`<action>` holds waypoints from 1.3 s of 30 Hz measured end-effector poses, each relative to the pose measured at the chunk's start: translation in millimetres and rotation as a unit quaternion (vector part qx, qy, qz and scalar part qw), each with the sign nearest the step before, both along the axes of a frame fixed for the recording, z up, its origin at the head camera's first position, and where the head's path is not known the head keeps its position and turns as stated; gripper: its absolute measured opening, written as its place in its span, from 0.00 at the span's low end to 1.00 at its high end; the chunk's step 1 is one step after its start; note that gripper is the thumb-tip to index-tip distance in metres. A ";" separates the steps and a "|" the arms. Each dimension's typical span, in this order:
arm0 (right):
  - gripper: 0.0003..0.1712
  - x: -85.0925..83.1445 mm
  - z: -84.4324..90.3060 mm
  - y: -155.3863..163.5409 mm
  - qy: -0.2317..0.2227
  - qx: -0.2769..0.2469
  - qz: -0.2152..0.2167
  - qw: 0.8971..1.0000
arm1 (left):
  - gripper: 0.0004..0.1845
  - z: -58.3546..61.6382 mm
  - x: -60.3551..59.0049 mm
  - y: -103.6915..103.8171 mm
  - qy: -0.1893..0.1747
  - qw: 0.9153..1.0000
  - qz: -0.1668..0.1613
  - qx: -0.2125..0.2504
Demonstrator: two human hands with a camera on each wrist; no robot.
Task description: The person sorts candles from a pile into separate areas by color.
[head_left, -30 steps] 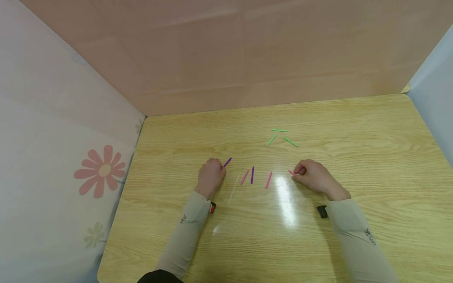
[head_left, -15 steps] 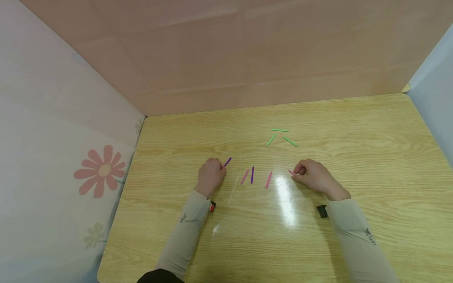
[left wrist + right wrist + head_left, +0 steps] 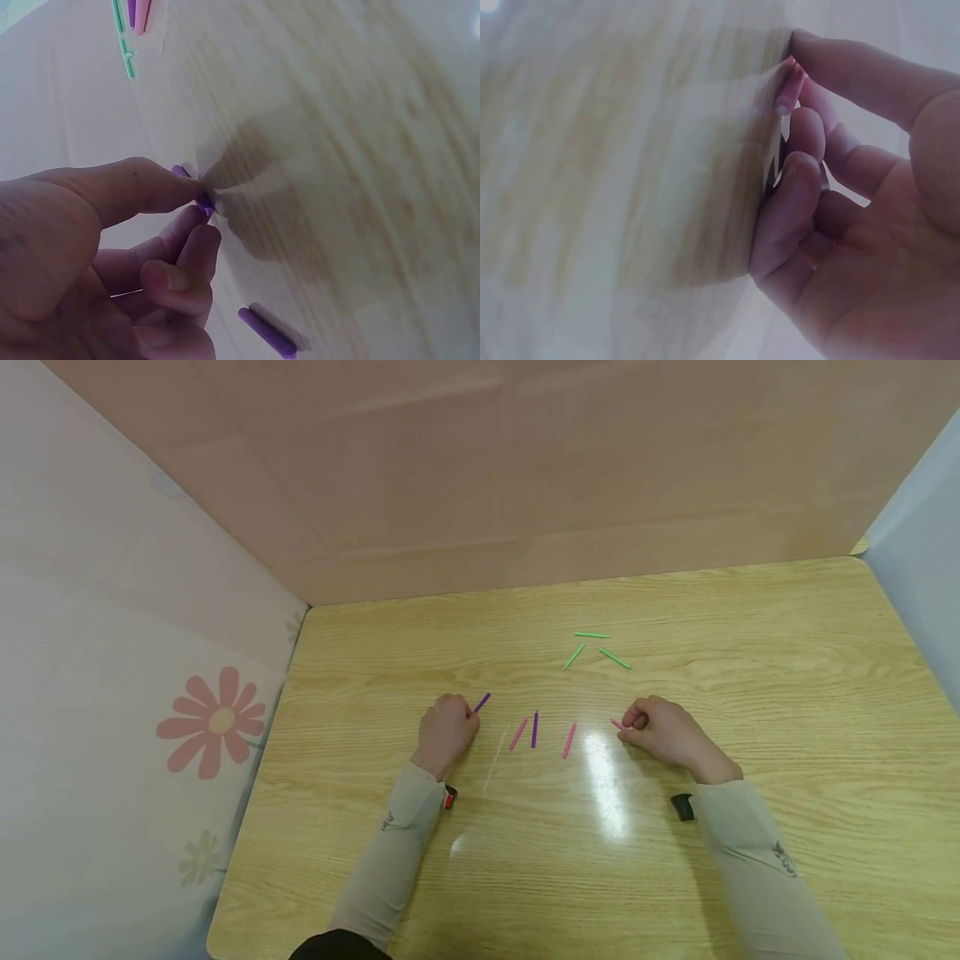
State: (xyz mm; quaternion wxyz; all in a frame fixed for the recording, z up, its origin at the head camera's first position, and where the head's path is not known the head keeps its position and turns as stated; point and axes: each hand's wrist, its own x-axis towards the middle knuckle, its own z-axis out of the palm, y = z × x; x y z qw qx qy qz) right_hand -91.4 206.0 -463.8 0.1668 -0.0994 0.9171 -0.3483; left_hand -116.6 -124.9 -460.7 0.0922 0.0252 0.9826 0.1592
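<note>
1. Pinches a purple stick (image 3: 483, 701) between thumb and finger of the left hand (image 3: 447, 733); leaves the far end jutting past the grip, slanting away and to the right.
2. Pinches a pink stick (image 3: 789, 96) between thumb and finger of the right hand (image 3: 663, 732), low at the wood-grained table (image 3: 780, 693); shows only a short pink tip in the head view. Cannot tell whether touching the wood.
3. Between the hands, left to right: a second pink stick (image 3: 518, 735), slanted; a second purple stick (image 3: 535, 730) just beside it; a third pink stick (image 3: 570, 740) a little apart.
4. Near the left fingertips, in the left wrist view: a third purple stick (image 3: 268, 332), lying loose.
5. Farther off, beyond both hands: three green sticks (image 3: 574, 657), one crosswise at the far side, two on the near side spreading apart toward the person.
6. On the forearms, light sleeves (image 3: 401, 843) with dark marks; a black device (image 3: 682, 807) at the right wrist.
7. Behind, a pinkish-brown panel (image 3: 525, 477); at left, a flower-printed panel (image 3: 112, 610).
</note>
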 end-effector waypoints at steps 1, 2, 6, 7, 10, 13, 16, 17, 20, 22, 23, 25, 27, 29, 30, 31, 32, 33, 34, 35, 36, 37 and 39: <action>0.07 -0.1 -0.1 0.0 0.000 0.000 0.001 1.000 | 0.17 0.9 0.2 -0.8 -0.001 1.000 0.000 0.003; 0.07 -0.2 -0.3 -0.1 0.001 -0.001 0.001 1.000 | 0.15 1.9 0.2 -1.9 -0.002 1.000 0.003 0.008; 0.07 -0.4 -1.2 0.1 0.001 0.000 0.002 1.000 | 0.11 8.0 -0.7 -9.5 0.001 0.999 0.028 0.029; 0.08 -0.4 -1.5 0.3 0.001 0.000 0.002 1.000 | 0.11 10.0 -1.3 -11.9 0.002 0.999 0.036 0.037; 0.08 -0.4 -2.1 0.9 -0.002 0.003 0.001 1.000 | 0.12 15.0 -3.1 -19.8 0.004 0.997 0.056 0.051; 0.08 -0.3 -2.0 1.1 -0.002 0.005 0.000 1.000 | 0.12 19.3 -2.9 -27.0 0.006 0.995 0.072 0.063; 0.08 -0.2 -1.1 0.8 0.001 0.007 0.000 1.000 | 0.13 20.8 -1.5 -34.5 0.003 0.994 0.082 0.072; 0.08 -0.1 -0.8 0.7 0.002 0.007 0.000 1.000 | 0.13 20.3 -1.2 -37.1 0.002 0.994 0.085 0.075; 0.08 0.2 0.2 0.5 0.004 0.007 -0.001 1.000 | 0.14 16.1 -0.8 -44.4 -0.012 0.993 0.092 0.080; 0.07 0.4 0.7 0.5 0.004 0.007 -0.001 1.000 | 0.15 12.6 -0.5 -48.1 -0.018 0.992 0.095 0.080; 0.07 0.5 0.9 0.6 0.004 0.007 -0.001 1.000 | 0.15 11.3 -0.1 -49.4 -0.022 0.992 0.097 0.079; 0.07 0.6 0.9 0.6 0.005 0.008 0.000 1.000 | 0.16 9.1 0.9 -51.8 -0.030 0.992 0.096 0.076; 0.07 0.5 1.0 0.6 0.007 0.007 0.001 1.000 | 0.16 8.0 1.8 -53.2 -0.035 0.991 0.101 0.079; 0.07 0.4 1.0 0.6 0.008 0.007 0.001 1.000 | 0.15 7.1 3.0 -54.0 -0.039 0.990 0.105 0.082; 0.07 0.3 0.9 0.5 0.009 0.007 0.000 1.000 | 0.15 6.9 3.8 -54.2 -0.041 0.990 0.106 0.084; 0.07 0.3 0.9 0.4 0.009 0.006 0.000 1.000 | 0.15 7.0 4.5 -54.2 -0.041 0.989 0.108 0.087; 0.07 0.2 0.9 0.4 0.008 0.006 0.000 1.000 | 0.15 7.0 4.9 -54.2 -0.042 0.989 0.110 0.089; 0.07 0.2 0.9 0.2 0.008 0.006 0.000 1.000 | 0.14 6.9 5.5 -54.2 -0.043 0.989 0.109 0.088; 0.07 0.2 0.9 0.1 0.008 0.005 0.000 1.000 | 0.14 6.7 6.2 -54.3 -0.045 0.989 0.109 0.088; 0.07 0.3 1.1 -0.1 0.007 0.004 0.000 1.000 | 0.14 6.7 6.7 -54.3 -0.047 0.989 0.110 0.088; 0.07 0.2 1.0 -0.1 0.007 0.004 0.000 1.000 | 0.14 6.6 7.2 -54.4 -0.050 0.989 0.111 0.087; 0.07 0.3 1.0 -0.3 0.007 0.004 0.000 1.000 | 0.14 6.3 7.6 -54.5 -0.053 0.989 0.112 0.086; 0.07 0.3 1.3 -0.6 0.007 0.002 0.000 1.000 | 0.14 5.6 8.2 -54.7 -0.058 0.988 0.114 0.084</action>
